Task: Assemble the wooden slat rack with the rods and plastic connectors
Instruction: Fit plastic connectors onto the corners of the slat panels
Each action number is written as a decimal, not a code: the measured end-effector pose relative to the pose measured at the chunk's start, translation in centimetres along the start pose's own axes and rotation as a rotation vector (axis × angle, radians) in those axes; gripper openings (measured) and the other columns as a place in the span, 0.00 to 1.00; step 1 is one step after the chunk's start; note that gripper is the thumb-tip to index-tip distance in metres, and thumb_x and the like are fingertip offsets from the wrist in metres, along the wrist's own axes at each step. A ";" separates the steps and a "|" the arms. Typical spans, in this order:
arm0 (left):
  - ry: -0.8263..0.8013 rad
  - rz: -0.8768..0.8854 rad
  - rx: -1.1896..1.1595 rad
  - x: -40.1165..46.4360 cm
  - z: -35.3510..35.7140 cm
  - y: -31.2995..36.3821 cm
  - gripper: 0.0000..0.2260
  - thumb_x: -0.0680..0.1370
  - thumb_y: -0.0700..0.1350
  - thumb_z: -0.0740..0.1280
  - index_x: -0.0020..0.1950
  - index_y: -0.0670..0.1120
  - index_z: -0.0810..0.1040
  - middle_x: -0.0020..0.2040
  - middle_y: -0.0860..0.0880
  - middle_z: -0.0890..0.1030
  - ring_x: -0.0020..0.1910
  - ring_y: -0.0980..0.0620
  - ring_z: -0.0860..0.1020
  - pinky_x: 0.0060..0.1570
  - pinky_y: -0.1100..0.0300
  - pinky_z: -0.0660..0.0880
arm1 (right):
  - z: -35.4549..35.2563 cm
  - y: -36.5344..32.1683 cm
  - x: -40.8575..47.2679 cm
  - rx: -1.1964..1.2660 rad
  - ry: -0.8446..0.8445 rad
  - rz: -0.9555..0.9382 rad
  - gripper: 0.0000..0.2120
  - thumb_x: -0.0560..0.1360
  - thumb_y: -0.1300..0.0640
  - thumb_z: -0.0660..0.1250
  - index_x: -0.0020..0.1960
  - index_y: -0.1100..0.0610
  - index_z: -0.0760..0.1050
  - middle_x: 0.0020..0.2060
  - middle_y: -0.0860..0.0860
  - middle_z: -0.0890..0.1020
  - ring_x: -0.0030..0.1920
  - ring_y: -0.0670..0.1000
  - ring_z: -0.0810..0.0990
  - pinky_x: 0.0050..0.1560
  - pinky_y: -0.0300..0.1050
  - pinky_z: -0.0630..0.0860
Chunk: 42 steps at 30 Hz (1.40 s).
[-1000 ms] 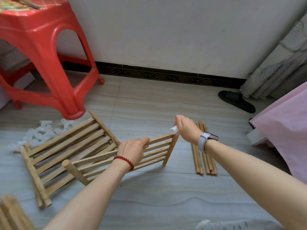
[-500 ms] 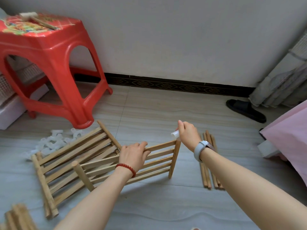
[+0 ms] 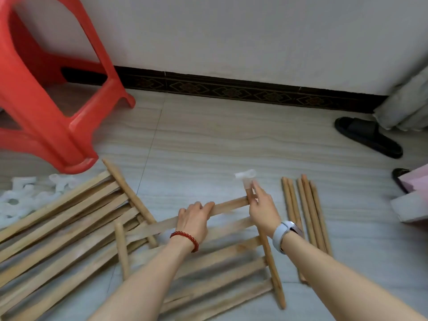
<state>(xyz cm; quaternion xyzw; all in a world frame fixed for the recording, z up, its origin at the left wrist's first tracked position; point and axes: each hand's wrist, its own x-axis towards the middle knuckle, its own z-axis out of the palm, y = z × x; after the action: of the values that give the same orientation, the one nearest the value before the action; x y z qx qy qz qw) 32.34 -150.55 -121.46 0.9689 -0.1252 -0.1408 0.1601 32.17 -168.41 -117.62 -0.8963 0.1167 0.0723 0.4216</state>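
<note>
The light wooden slat panel (image 3: 222,262) lies on the pale tiled floor (image 3: 208,140), a translucent white plastic connector (image 3: 246,176) capping its far right post. The left hand (image 3: 194,220) grips the top slat; the right hand (image 3: 262,208) pinches the post just below the connector. Loose wooden rods (image 3: 305,216) lie right; a second slat panel (image 3: 64,223) lies left.

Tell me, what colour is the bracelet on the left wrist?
Red beads; the bracelet shows plainly in the head view.
</note>
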 end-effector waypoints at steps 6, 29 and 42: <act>-0.014 0.000 0.039 2.3 4.6 0.5 0.29 0.74 0.32 0.56 0.72 0.53 0.62 0.57 0.47 0.72 0.58 0.45 0.69 0.54 0.56 0.62 | 3.3 5.1 1.0 -0.243 -0.010 -0.010 0.35 0.74 0.70 0.50 0.77 0.49 0.51 0.75 0.48 0.59 0.74 0.51 0.58 0.70 0.51 0.61; -0.228 0.291 0.268 1.3 10.1 -1.6 0.22 0.76 0.48 0.52 0.71 0.50 0.63 0.68 0.50 0.73 0.68 0.42 0.70 0.64 0.37 0.57 | 1.8 8.7 4.4 -0.791 -0.145 -0.024 0.38 0.71 0.70 0.52 0.77 0.54 0.43 0.77 0.49 0.51 0.72 0.54 0.55 0.62 0.50 0.64; -0.238 0.249 0.151 1.5 9.1 -1.6 0.24 0.84 0.47 0.46 0.75 0.56 0.35 0.69 0.58 0.31 0.68 0.51 0.26 0.66 0.44 0.28 | 3.2 9.7 4.0 -0.973 -0.265 -0.061 0.29 0.75 0.60 0.38 0.77 0.57 0.47 0.76 0.51 0.56 0.76 0.56 0.46 0.70 0.54 0.55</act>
<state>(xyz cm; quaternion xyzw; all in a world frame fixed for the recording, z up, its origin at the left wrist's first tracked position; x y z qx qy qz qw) 31.17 -152.03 -130.61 0.9317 -0.2726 -0.2236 0.0874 33.28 -172.50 -127.74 -0.9751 -0.0115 0.2191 -0.0318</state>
